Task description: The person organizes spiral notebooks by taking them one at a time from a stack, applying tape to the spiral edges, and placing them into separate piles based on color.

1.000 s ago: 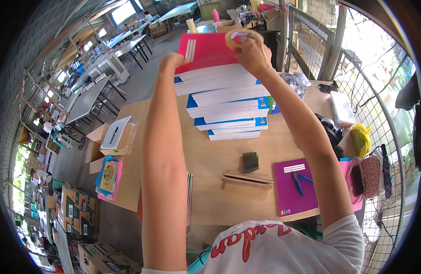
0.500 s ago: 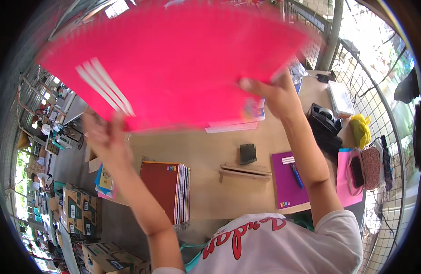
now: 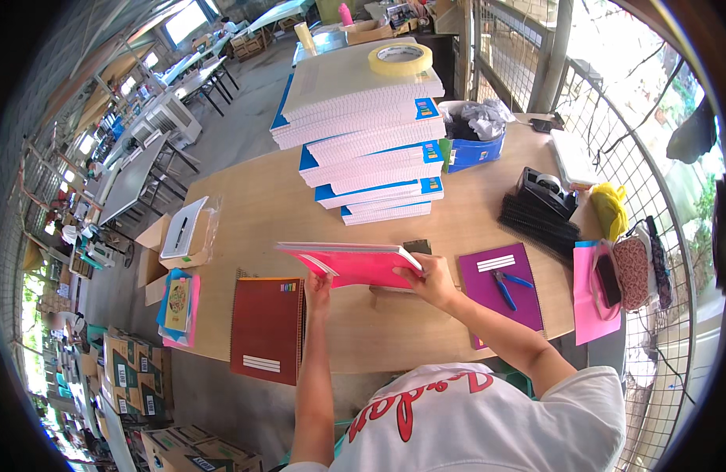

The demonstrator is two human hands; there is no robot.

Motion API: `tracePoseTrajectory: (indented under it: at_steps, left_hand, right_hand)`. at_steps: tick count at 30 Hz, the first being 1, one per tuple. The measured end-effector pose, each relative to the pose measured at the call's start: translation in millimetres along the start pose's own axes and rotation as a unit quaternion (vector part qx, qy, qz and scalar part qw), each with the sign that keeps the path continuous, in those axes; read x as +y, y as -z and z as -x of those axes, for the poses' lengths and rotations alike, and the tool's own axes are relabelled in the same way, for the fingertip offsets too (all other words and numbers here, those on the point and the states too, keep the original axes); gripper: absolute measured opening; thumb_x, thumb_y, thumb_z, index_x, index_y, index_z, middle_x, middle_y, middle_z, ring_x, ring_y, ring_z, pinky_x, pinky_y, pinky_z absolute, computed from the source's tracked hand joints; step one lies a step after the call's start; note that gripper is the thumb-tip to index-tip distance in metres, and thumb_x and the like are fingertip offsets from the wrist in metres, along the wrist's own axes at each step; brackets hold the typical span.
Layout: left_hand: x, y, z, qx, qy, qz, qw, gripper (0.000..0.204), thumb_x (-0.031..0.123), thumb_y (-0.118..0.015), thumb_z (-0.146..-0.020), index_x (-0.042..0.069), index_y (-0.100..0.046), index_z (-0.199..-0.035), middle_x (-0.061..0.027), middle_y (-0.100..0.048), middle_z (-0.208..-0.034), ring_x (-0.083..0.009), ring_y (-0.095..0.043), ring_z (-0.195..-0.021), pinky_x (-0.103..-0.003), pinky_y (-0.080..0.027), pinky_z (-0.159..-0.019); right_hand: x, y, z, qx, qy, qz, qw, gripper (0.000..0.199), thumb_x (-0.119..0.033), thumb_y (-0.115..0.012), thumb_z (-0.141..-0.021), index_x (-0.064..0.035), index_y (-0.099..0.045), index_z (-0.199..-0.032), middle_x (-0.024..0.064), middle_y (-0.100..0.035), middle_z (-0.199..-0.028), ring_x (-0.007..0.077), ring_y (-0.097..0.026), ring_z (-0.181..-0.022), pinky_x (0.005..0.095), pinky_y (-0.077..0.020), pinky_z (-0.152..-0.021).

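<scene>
Above the table (image 3: 253, 197), 2 hands hold a pink pad (image 3: 355, 263) flat. Left hand (image 3: 318, 285) pinches its near edge, right hand (image 3: 435, 279) grips its corner, maybe to keep it level beside the red notebook (image 3: 267, 329).

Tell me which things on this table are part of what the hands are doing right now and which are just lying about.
In hand:
pink notebook, held by left hand and right hand
tall notebook stack
red spiral notebook

Lying about:
tape roll
purple notebook with blue pliers
black tape dispenser
blue bin
</scene>
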State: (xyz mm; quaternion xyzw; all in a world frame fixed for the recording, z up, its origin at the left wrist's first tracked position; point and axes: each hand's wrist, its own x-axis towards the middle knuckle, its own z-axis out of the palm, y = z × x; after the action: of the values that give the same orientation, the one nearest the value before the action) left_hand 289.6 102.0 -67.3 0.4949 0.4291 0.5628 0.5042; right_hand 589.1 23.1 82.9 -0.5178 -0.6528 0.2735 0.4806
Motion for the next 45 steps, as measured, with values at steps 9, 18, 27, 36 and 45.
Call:
tracePoseTrajectory:
  at_steps: [9,18,27,36,45]
  left_hand:
    - [-44.9,-44.1,41.9,-0.156,0.044,0.030,0.986,0.050,-0.009,-0.059,-0.090,0.003,-0.047,-0.137,-0.0063,-0.058,-0.138,-0.0130,-0.058,-0.114,-0.025,-0.047,-0.091]
    - [101.2,-180.7,123.2,0.086,-0.269,-0.395,0.874,0.059,0.018,-0.064,-0.093,0.003,-0.042,-0.146,-0.0187,-0.037,-0.150,-0.0292,-0.044,-0.135,-0.060,-0.017,-0.114]
    - [108.9,-251.7,89.0,-0.142,-0.361,-0.552,0.738,0.048,0.036,-0.076,-0.082,0.011,-0.060,-0.120,-0.0042,-0.059,-0.111,-0.0235,-0.055,-0.113,-0.060,-0.023,-0.109]
    - [114.4,-281.6,82.6,-0.055,-0.356,-0.520,0.775,0.028,0.036,-0.068,-0.085,0.016,-0.065,-0.104,-0.0004,-0.059,-0.084,-0.0201,-0.056,-0.084,-0.042,-0.036,-0.089]
    - [113.0,-277.2,78.2,-0.105,-0.334,-0.488,0.799,0.028,0.034,-0.070,-0.085,0.014,-0.065,-0.103,-0.0022,-0.062,-0.091,-0.0216,-0.056,-0.085,-0.041,-0.038,-0.083]
  right_hand:
    - [84.9,39.9,73.3,-0.010,-0.002,-0.079,0.997,0.020,-0.013,-0.078,-0.085,-0.0030,-0.072,-0.101,0.0142,-0.072,-0.105,0.0289,-0.071,-0.091,0.0353,-0.0566,-0.083]
    - [175.5,22.3,113.5,-0.039,-0.152,-0.230,0.960,0.045,-0.008,-0.084,-0.076,-0.0010,-0.068,-0.118,0.0079,-0.074,-0.108,0.0163,-0.067,-0.100,0.0349,-0.0541,-0.092]
    - [203.8,150.4,53.7,0.001,-0.142,0.084,0.986,0.038,-0.008,-0.079,-0.077,-0.0064,-0.069,-0.114,0.0134,-0.065,-0.119,0.0254,-0.063,-0.111,0.0410,-0.0520,-0.092]
    - [226.0,203.6,25.8,0.094,-0.058,0.364,0.925,0.007,-0.010,-0.065,-0.089,-0.0065,-0.066,-0.094,0.0123,-0.059,-0.089,0.0334,-0.063,-0.080,0.0454,-0.0519,-0.069]
    - [62.3,187.1,29.3,-0.092,0.015,0.057,0.994,0.028,0.000,-0.070,-0.084,-0.0077,-0.076,-0.110,0.0149,-0.068,-0.086,0.0294,-0.068,-0.074,0.0379,-0.0534,-0.067]
